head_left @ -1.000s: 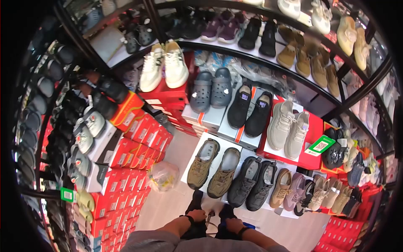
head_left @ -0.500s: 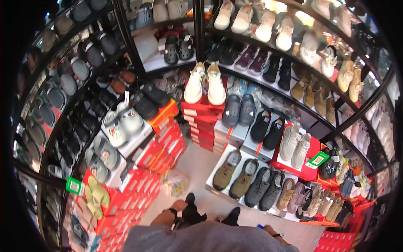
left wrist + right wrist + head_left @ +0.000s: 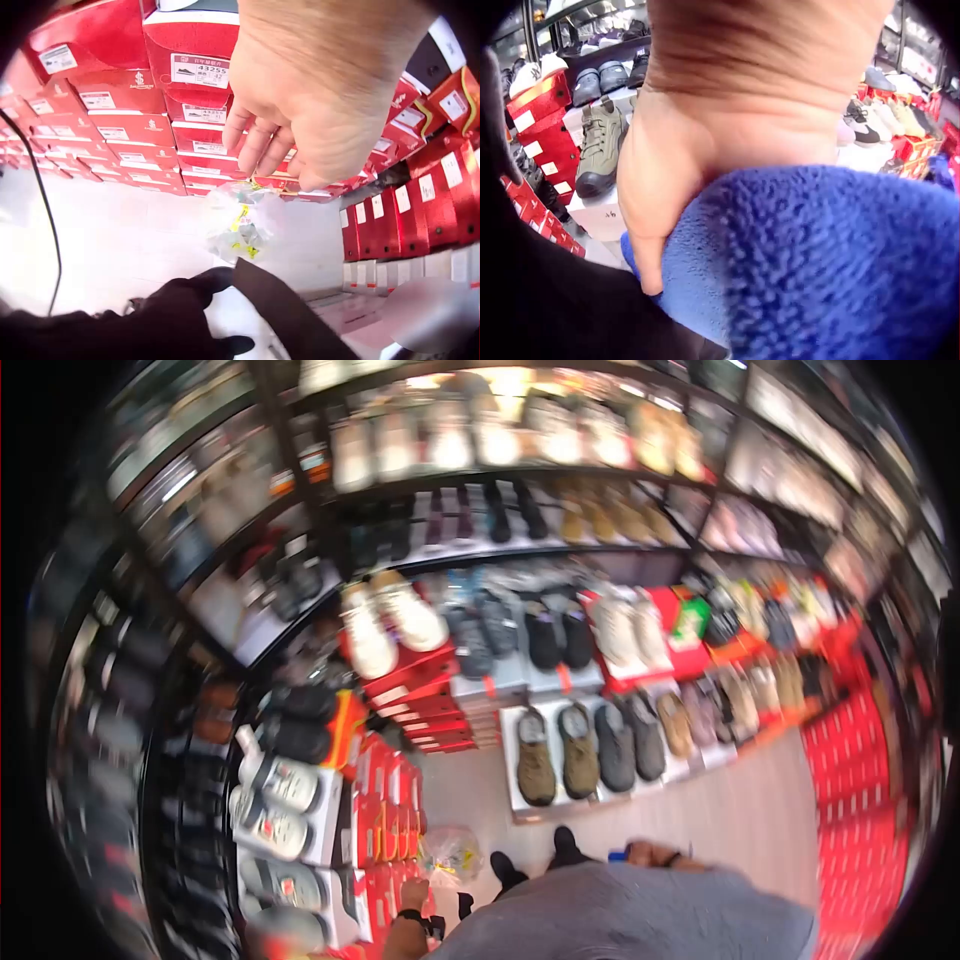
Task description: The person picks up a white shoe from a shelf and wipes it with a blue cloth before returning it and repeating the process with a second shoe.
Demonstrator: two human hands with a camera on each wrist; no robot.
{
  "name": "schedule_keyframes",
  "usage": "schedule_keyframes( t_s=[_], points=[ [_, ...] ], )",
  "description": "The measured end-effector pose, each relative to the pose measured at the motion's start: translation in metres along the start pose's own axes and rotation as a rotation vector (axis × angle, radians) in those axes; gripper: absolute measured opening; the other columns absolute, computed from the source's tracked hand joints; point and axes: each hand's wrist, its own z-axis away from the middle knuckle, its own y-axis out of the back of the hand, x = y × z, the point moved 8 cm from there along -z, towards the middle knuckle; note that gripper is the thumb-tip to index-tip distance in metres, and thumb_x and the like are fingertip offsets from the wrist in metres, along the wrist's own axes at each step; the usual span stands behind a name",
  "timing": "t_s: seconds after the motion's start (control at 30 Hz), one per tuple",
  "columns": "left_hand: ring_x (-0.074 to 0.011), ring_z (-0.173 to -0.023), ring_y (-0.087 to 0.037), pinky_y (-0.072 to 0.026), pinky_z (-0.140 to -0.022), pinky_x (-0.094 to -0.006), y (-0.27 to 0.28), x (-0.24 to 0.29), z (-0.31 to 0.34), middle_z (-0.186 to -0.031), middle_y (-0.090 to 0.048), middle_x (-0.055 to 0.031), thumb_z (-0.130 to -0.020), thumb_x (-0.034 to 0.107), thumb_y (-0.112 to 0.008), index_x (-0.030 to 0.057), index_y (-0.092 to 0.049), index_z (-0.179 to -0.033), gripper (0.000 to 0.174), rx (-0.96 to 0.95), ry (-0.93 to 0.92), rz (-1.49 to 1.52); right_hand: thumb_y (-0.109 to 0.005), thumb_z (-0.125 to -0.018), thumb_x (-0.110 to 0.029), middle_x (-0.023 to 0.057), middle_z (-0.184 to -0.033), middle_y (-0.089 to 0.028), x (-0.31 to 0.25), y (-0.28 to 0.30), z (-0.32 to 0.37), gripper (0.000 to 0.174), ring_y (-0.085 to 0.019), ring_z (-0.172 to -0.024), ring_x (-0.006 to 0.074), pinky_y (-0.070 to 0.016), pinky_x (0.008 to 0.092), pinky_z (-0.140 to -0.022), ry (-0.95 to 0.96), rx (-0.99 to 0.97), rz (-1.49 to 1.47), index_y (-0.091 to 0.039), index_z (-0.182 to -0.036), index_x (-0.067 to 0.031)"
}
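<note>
My right hand [image 3: 705, 142] grips a fuzzy blue cloth [image 3: 825, 255], its thumb lying along the cloth's near side; in the head view that hand [image 3: 650, 854] is at the right of my body with a bit of blue at it. In the left wrist view my left hand [image 3: 307, 105] hangs with loosely bent fingers and holds nothing, in front of stacked red shoe boxes [image 3: 131, 127]. Below it a clear plastic bag [image 3: 244, 225] lies on the floor. The head view has my left hand [image 3: 413, 895] near the left box stacks.
Olive shoes [image 3: 536, 760] and grey shoes stand on a white low display ahead. White sneakers [image 3: 410, 610] top a red box stack. Shelves of shoes [image 3: 500, 440] curve around behind and at both sides. More red boxes [image 3: 855, 790] stand at the right.
The view has turned, and the red boxes at the right show more. My hands have moved apart from in front of my legs; the left is now beside the left box stacks.
</note>
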Motion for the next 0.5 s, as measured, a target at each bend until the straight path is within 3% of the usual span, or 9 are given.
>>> schedule_keyframes(
  t_s=[0.03,0.1,0.13,0.17,0.23,0.33,0.37,0.5],
  points=[
    [-0.029,-0.087,-0.062,-0.0493,-0.076,-0.0408,-0.008,0.006,0.023,-0.092,-0.066,-0.0119,-0.085,0.027,-0.044,0.0122,-0.067,-0.093,0.028,-0.039,-0.079,-0.065,-0.069,-0.067,-0.044,0.0189,-0.082,-0.067,-0.079,0.024,0.016,0.043,-0.063,-0.075,0.0269,-0.0474,0.0436,-0.068,0.017,-0.266,0.198,-0.07,-0.083,-0.0041],
    [-0.0391,-0.088,-0.06,-0.047,-0.077,-0.0496,0.021,0.005,-0.01,-0.086,-0.063,-0.0207,-0.081,0.026,-0.049,0.0031,-0.064,-0.081,0.027,0.212,-0.095,0.481,-0.072,-0.063,-0.04,0.017,-0.085,-0.068,-0.073,0.039,0.001,0.042,-0.064,-0.074,0.0276,-0.0485,0.0432,-0.067,-0.121,-0.135,0.027,-0.07,-0.083,-0.003],
    [-0.0391,-0.088,-0.06,-0.047,-0.077,-0.0496,0.027,0.001,-0.014,-0.086,-0.063,-0.0207,-0.081,0.026,-0.049,0.0031,-0.064,-0.081,0.027,0.166,-0.139,0.435,-0.075,-0.061,-0.036,0.0163,-0.086,-0.068,-0.06,0.034,-0.02,0.043,-0.065,-0.076,0.0274,-0.05,0.042,-0.069,-0.184,-0.208,-0.011,-0.069,-0.087,-0.0024],
    [-0.0384,-0.087,-0.06,-0.0471,-0.076,-0.0492,0.025,0.012,-0.02,-0.084,-0.063,-0.0202,-0.081,0.026,-0.049,0.0031,-0.064,-0.081,0.027,0.124,-0.188,0.37,-0.077,-0.06,-0.033,0.0165,-0.088,-0.068,-0.085,0.063,-0.002,0.045,-0.065,-0.079,0.0277,-0.051,0.0413,-0.071,-0.288,-0.157,-0.049,-0.069,-0.091,-0.002],
    [-0.037,-0.085,-0.06,-0.0472,-0.074,-0.0483,0.016,0.05,-0.028,-0.082,-0.063,-0.0193,-0.081,0.026,-0.049,0.003,-0.064,-0.08,0.027,0.067,-0.266,0.262,-0.077,-0.06,-0.027,0.0172,-0.09,-0.068,-0.105,0.083,0.004,0.043,-0.065,-0.079,0.0304,-0.0502,0.0447,-0.072,-0.275,-0.007,-0.112,-0.069,-0.094,-0.0017],
    [-0.035,-0.081,-0.061,-0.0474,-0.071,-0.047,0.026,0.083,-0.065,-0.079,-0.062,-0.018,-0.082,0.026,-0.048,0.0028,-0.063,-0.079,0.027,0.016,-0.348,0.144,-0.077,-0.059,-0.035,0.0168,-0.095,-0.067,-0.109,0.082,0.006,0.052,-0.065,-0.083,0.0281,-0.0514,0.041,-0.072,-0.224,0.021,-0.156,-0.067,-0.099,-0.0027],
    [-0.0343,-0.08,-0.061,-0.0474,-0.07,-0.0466,0.029,0.093,-0.076,-0.078,-0.062,-0.0176,-0.082,0.026,-0.048,0.0028,-0.063,-0.079,0.027,0.006,-0.376,0.109,-0.074,-0.061,-0.036,0.0169,-0.094,-0.067,-0.113,0.076,0.007,0.053,-0.064,-0.085,0.0279,-0.051,0.0411,-0.072,-0.183,-0.101,-0.07,-0.067,-0.101,-0.0028],
    [-0.0316,-0.075,-0.062,-0.0476,-0.066,-0.0448,0.036,0.129,-0.098,-0.074,-0.062,-0.0158,-0.082,0.026,-0.048,0.0026,-0.063,-0.077,0.028,-0.032,-0.46,-0.005,-0.071,-0.064,-0.033,0.0168,-0.092,-0.068,-0.066,0.056,0.007,0.045,-0.065,-0.081,0.0281,-0.0505,0.0412,-0.07,-0.227,-0.12,-0.064,-0.068,-0.096,-0.0025]
  ],
)
